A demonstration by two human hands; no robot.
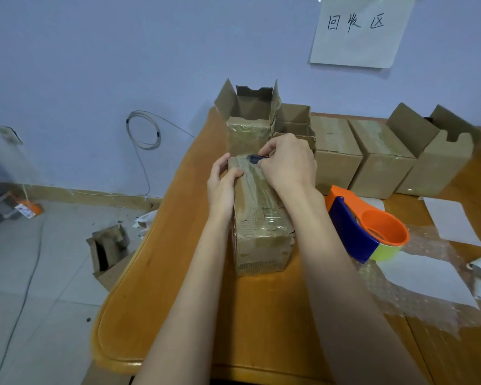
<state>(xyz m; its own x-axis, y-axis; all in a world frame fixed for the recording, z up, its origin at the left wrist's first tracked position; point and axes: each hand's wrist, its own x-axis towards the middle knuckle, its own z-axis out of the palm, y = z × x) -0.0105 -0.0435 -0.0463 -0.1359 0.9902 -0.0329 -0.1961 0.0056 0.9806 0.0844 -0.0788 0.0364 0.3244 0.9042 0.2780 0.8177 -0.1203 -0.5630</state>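
A taped-up cardboard box [263, 234] lies lengthwise in the middle of the wooden table [178, 315]. My left hand [222, 187] grips the box's far left edge, thumb on top. My right hand [288, 162] holds a small dark blue cutter [255, 159] and presses its tip against the tape at the far end of the box top. Most of the cutter is hidden inside my fist.
An orange and blue tape dispenser [370, 229] stands right of the box. Several cardboard boxes [336, 151] line the back, some with open flaps. Bubble wrap [422, 301] and white sheets [453, 220] lie at the right. Another box [109, 251] lies on the floor.
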